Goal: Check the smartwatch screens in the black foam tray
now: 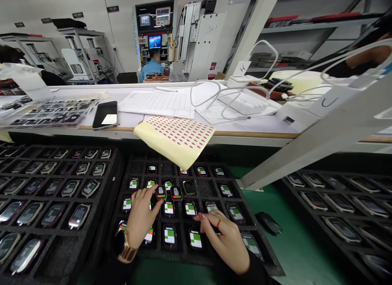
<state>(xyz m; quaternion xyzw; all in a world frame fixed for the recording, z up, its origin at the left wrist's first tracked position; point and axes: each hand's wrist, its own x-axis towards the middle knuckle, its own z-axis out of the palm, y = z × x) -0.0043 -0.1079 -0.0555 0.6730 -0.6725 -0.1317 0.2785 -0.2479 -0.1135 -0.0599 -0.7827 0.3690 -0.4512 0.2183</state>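
Observation:
A black foam tray (206, 189) with square compartments holds watch faces, many lit with green and white screens. My left hand (143, 213), with a gold watch on its wrist, has thumb and forefinger around a small watch (161, 192) held above the tray. Right beside that one is another watch (176, 192) with a similar dark screen. My right hand (225, 236), a red ring on one finger, hovers over the tray's right part. Its thumb and forefinger come together near a lit watch (195, 239); whether anything is between them is too small to tell.
More watch trays lie left (61, 252) and right (337, 203). A black mouse (268, 223) rests on the green surface. A shelf ahead bears a phone (105, 115), papers, cables and an overhanging sticker sheet (177, 138). A slanted white post (288, 146) stands at right.

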